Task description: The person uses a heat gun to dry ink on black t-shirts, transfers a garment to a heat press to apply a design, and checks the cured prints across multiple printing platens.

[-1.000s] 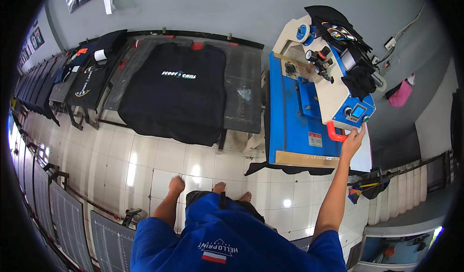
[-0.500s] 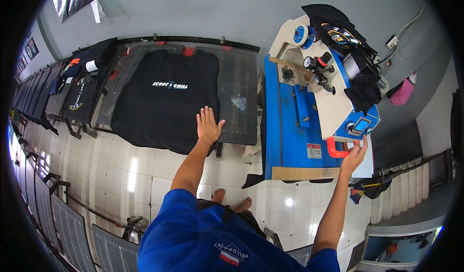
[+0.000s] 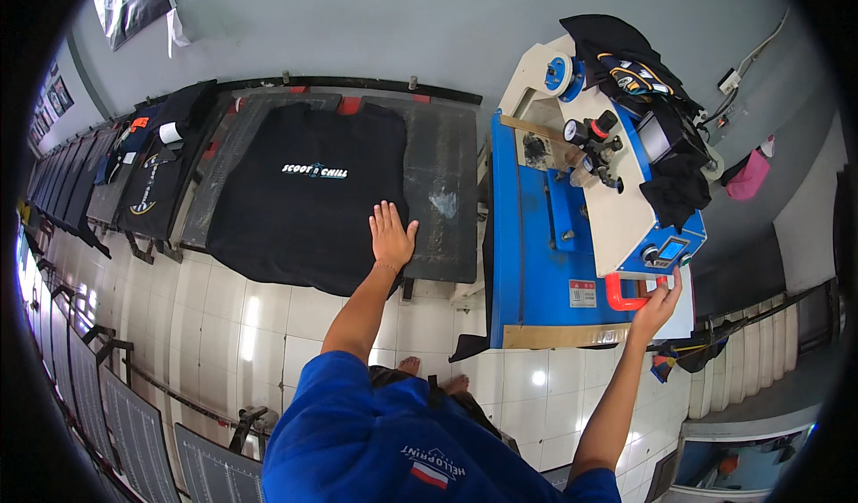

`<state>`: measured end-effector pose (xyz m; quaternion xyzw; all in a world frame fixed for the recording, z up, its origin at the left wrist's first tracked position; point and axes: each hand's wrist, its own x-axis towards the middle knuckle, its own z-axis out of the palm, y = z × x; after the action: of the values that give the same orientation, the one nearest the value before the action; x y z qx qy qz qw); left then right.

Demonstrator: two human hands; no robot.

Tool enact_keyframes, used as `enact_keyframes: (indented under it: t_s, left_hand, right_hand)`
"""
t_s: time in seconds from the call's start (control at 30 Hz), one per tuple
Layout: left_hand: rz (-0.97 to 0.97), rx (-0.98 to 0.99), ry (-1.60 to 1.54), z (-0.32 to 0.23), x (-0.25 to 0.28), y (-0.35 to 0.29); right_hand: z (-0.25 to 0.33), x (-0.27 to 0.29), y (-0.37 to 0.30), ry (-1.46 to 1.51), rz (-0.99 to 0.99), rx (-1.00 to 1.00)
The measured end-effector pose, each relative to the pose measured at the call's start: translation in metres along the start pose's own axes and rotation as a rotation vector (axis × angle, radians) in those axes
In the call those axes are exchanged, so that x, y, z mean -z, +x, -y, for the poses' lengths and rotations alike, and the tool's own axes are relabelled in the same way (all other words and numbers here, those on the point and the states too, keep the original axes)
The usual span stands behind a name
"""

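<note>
A black garment (image 3: 304,213) with a small white and blue print (image 3: 315,171) on its front lies spread over a dark flat platen (image 3: 442,235). My left hand (image 3: 391,235) rests open on its lower right part, fingers outstretched toward the far side. To the right stands a blue and cream heat press (image 3: 559,302) with a red handle (image 3: 615,293) at its front. My right hand (image 3: 658,308) is at the right end of this handle, fingers extended and one reaching up near a green button (image 3: 685,259) beside the small lit screen (image 3: 670,249). The hand covers part of the handle.
Black cloth (image 3: 675,186) and a dark printed garment (image 3: 635,70) lie on top of the press, behind a pressure gauge (image 3: 575,130). More platens with dark garments (image 3: 152,181) line the left. Grey platens (image 3: 214,467) stand lower left. A pink cloth (image 3: 747,175) hangs right.
The view has shifted slightly, so the press and platen sit a little lower in the picture. Both hands keep nearly the same places on the garment and at the handle.
</note>
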<state>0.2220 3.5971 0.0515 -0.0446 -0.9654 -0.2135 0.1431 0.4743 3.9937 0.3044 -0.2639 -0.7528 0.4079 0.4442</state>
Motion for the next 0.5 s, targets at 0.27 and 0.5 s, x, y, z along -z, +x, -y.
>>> enact_keyframes:
  t_s: [0.27,0.5]
  left_hand:
    - [0.051,-0.236,-0.499,-0.041,0.014,-0.032]
    - [-0.105,-0.069,-0.067,0.027,0.053,-0.068]
  right_hand:
    - [-0.006,0.002,0.001,-0.029,0.011,0.044]
    - [-0.032,0.007,0.002,0.09,-0.035,0.091]
